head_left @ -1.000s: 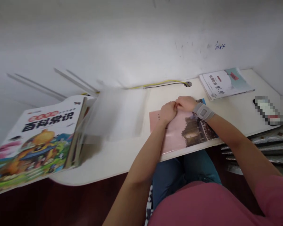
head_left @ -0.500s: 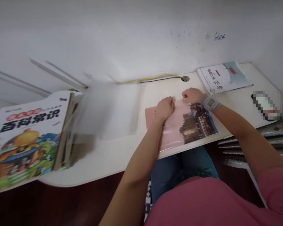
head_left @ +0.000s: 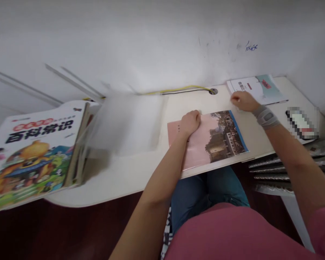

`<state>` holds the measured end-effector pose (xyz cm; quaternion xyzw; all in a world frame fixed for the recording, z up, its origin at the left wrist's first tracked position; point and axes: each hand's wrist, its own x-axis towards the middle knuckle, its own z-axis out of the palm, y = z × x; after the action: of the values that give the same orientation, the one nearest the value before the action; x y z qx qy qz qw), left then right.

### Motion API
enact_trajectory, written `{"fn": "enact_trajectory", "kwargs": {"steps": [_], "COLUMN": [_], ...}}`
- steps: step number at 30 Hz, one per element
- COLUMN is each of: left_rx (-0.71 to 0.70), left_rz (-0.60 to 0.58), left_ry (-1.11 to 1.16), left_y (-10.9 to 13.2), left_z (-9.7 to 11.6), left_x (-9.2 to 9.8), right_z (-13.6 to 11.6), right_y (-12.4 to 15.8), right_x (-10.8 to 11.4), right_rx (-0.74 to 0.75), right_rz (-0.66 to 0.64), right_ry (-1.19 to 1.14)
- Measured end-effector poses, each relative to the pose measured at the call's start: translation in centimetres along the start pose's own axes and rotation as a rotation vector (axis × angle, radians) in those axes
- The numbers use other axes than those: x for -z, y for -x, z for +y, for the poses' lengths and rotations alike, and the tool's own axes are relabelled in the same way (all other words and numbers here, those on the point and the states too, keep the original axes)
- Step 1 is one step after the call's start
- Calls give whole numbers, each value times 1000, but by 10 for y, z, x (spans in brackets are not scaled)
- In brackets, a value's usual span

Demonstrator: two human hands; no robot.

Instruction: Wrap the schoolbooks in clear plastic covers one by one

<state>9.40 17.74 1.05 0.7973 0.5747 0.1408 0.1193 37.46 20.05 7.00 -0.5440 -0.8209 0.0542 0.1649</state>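
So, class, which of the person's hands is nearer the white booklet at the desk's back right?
Right. The right hand is at the white booklet's left edge; the left hand rests on the pink book, farther left.

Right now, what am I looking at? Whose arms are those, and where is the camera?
There is no machine here, just a person. The camera sits on their head and looks down, so you see their own two arms reaching out over a white desk. The left hand rests, fingers curled, on a pink book with a photo of buildings on it. The right hand, with a grey wristband, is at the edge of a white booklet near the wall; whether it grips it I cannot tell. On the left lies a stack of books with a cartoon cover, and beside it a clear sheet, very blurry. A yellow cable runs along the wall.
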Motion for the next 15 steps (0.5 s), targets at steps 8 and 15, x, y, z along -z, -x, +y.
{"fn": "enact_trajectory", "kwargs": {"steps": [8,15], "left_rx": [-19,-31], "left_rz": [41,30], "left_ry": [99,59], "left_y": [4,2], "left_z": [-1,-1], "left_x": [3,0], "right_z": [-67,16], "right_y": [-31,3], "right_x": [-35,14], "right_rx": [129,-90], "right_rz": [-314,-359], "right_ry": [69,275]}}
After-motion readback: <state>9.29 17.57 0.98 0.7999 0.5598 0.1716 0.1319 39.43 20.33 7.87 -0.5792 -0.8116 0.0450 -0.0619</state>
